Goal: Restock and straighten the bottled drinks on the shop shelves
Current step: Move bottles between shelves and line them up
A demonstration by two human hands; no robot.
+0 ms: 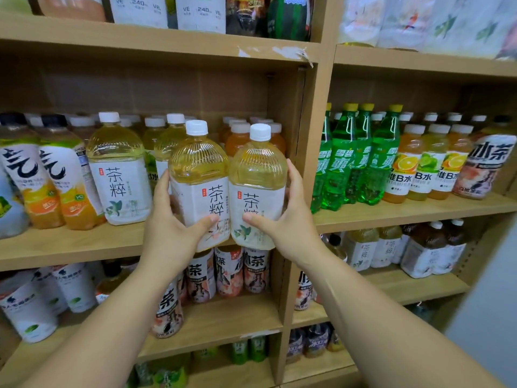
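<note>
Head view: the left hand (167, 231) grips the left bottle (200, 175) and the right hand (288, 219) grips the right bottle (257, 177). Thumbs lie on the labels, and the bottles are side by side above the shelf (70, 247) edge. Both are full, so probably heavy, with stiff ribbed shoulders and slick film. The label waist looks the best hold. Labels read 茶粹. The green bottles (349, 163) right of the fingers read 雪碧.

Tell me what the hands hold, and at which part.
The left hand grips the left tea bottle, the right hand the right tea bottle, each round its labelled middle, thumb on the front.
</note>
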